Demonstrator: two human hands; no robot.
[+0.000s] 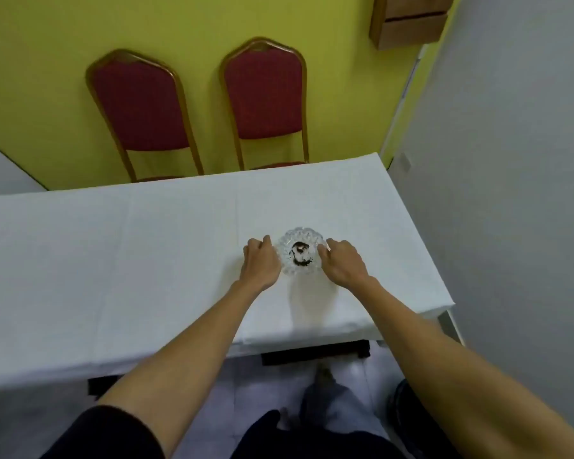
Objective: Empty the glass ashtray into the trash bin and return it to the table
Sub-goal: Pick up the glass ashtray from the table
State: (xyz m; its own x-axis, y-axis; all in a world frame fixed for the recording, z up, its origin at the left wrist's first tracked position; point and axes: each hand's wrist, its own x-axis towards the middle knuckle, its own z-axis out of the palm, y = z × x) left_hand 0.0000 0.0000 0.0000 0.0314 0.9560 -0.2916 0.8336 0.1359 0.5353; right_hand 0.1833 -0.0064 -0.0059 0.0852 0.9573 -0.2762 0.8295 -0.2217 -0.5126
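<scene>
A person reaches both arms over a white-clothed bench (pixel 113 260); the ashtray (pixel 299 251) sits between the two hands, ash and a butt dark in its middle; the left hand (pixel 260 260) curls at its left rim, the right hand (pixel 342 261) at its right, fingers touching or just short of the glass, though whether either has closed on it cannot be told; cut glass of this kind is likely heavy, rigid, slick and prone to chip; the scalloped rim, taken from opposite sides, looks the surest hold, kept level so nothing spills; no bin is in view; two red chairs (pixel 262 94) stand beyond the hands.
</scene>
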